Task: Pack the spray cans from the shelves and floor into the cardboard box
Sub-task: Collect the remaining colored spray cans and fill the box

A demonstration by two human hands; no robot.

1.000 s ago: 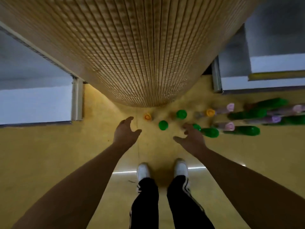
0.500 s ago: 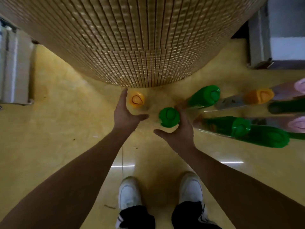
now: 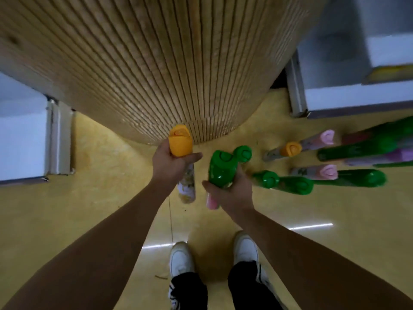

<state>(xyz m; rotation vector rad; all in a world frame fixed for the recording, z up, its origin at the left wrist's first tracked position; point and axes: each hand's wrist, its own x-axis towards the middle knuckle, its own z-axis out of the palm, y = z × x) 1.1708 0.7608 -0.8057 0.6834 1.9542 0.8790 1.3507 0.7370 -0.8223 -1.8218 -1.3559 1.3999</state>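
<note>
orange-capped floral spray can [image 3: 180, 142]: left hand [image 3: 171, 166] grips | green-capped pink spray can [image 3: 221, 168]: right hand [image 3: 231, 192] grips | risk: right hand knocks neighbouring cans [image 3: 268, 180] over

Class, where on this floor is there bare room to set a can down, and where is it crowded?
Bare floor lies left of the left hand, beside the white shelf. Crowded: standing cans right of the right hand.

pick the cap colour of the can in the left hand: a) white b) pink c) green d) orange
D: the left hand grips the orange-capped can, while the right hand holds the green-capped can.
</note>
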